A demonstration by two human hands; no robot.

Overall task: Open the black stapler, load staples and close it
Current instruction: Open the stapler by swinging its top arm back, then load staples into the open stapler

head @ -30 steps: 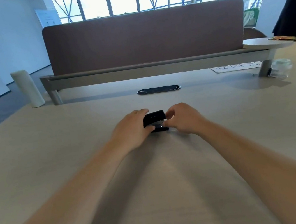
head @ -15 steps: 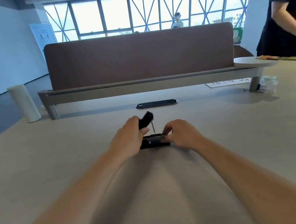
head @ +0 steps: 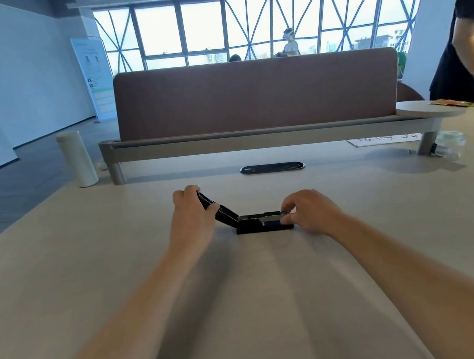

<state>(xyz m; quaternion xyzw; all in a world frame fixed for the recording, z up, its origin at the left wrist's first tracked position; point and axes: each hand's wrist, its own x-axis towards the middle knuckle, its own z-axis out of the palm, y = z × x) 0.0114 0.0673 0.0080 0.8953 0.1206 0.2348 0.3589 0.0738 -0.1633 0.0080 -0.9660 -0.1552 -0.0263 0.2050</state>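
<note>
The black stapler [head: 260, 220] lies on the pale table [head: 119, 255], swung wide open, between the two hands. The left hand [head: 193, 215] is clenched around the lid [head: 218, 209], thumb on the near side and fingers wrapped over the far end, holding it tilted up and away from the hinge. On the other side of that hinge, the right hand [head: 309, 213] pinches the front end of the base and staple channel between thumb and fingertips, pressing it down onto the table.

By its look the stapler is a small, stiff, hard-shelled thing, probably light enough to skid on the smooth tabletop if the base were let go. The hinge is likely sprung, so the lid may want to swing back once the left-hand grip loosens. The sensible holds are the ones taken now: the lid near its free end for leverage, the base at its front, clear of the open channel between the grips. Smooth plastic could slip under a light pinch.

No staples can be made out near either hand, and whether the channel already holds any is too small to tell.
</note>
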